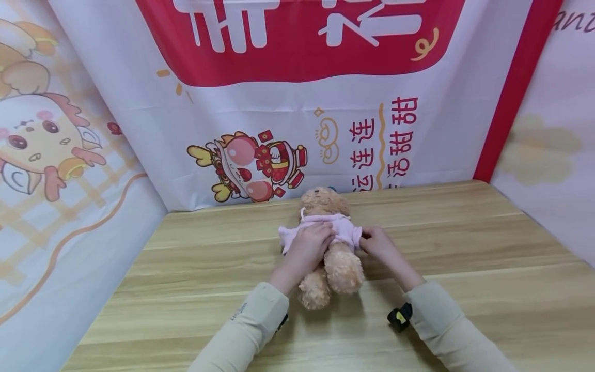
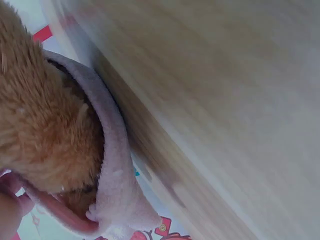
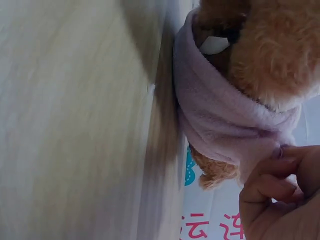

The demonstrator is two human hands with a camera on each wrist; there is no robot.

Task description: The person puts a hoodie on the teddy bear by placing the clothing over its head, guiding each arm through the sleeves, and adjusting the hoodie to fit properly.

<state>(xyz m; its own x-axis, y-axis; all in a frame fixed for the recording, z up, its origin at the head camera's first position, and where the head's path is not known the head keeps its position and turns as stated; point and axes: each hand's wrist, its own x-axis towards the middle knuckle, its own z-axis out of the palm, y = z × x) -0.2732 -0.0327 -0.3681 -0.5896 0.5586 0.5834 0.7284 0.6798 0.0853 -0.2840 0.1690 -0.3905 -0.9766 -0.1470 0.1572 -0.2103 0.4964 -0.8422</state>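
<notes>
A light-brown teddy bear (image 1: pixel 344 269) lies on its back, head toward the wall and legs toward me. It wears a pale pink hooded top (image 1: pixel 344 229) with white cords. My left hand (image 1: pixel 310 247) is over the front of the top and pinches its lower hem; in the left wrist view only some fingertips (image 2: pixel 10 207) show at that hem, which stands away from the fur. With thumb and fingers, my right hand (image 1: pixel 382 245) pinches the sleeve end on the bear's right-hand side in the picture. A white tag (image 3: pixel 215 45) shows under the top in the right wrist view.
The bear lies on a wood-grain table (image 1: pixel 195 289), near its back edge. Behind it hangs a printed white and red cloth (image 1: pixel 153 113), with more printed cloth at both sides. A small blue thing (image 3: pixel 189 167) is partly hidden behind the bear.
</notes>
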